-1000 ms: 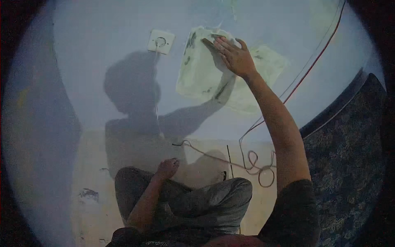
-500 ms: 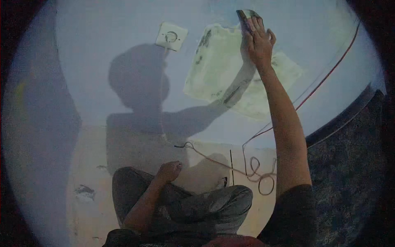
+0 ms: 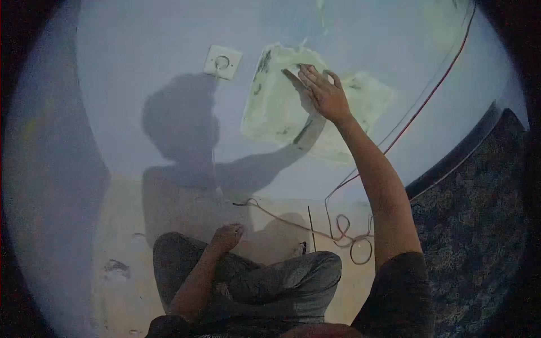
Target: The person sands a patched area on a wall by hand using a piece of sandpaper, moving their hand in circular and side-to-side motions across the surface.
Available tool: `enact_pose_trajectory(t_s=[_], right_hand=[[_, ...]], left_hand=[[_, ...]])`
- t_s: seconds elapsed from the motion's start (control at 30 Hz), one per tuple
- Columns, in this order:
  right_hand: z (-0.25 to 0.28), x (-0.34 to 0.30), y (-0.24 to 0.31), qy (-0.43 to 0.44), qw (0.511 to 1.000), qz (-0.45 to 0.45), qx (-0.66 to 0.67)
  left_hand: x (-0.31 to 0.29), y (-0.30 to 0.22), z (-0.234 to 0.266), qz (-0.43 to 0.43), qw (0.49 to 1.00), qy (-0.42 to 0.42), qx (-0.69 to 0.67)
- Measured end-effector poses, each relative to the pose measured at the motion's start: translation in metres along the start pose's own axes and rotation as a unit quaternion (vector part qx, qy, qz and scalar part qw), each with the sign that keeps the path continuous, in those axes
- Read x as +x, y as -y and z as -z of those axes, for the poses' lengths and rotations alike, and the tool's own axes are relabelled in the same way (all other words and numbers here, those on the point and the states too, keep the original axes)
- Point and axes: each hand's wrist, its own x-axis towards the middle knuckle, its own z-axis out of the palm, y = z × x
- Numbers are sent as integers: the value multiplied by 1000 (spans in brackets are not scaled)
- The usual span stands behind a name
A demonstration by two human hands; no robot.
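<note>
My right hand is pressed, fingers stretched, against a pale yellow-green patch on the white wall. Beneath its fingertips shows the edge of a thin flat piece, which looks like sandpaper; the palm hides most of it. The patch has dark smudges along its left side and lower edge. My left hand rests in a loose fist over my crossed legs, away from the wall, with nothing visible in it.
A square white wall socket is left of the patch, a pale cord hanging below it. A red cable runs down the wall at right. On the floor lie a looped cord and a thin dark stick. Dark patterned cloth is at right.
My right hand has moved down and left, from the patch's top edge onto its upper middle, with the flat piece under it. The view has shifted slightly; my left hand stays put.
</note>
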Motion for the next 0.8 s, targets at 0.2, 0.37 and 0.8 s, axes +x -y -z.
enact_pose_trajectory(t_s=[0.2, 0.37, 0.8], right_hand=[[39, 16, -46, -10, 996, 56, -73], [57, 73, -81, -111, 985, -38, -125], [-11, 37, -7, -147, 981, -123, 27]], left_hand=[[4, -16, 19, 2, 997, 56, -56], [5, 23, -9, 8, 1000, -11, -12], [-5, -25, 23, -17, 999, 30, -38]])
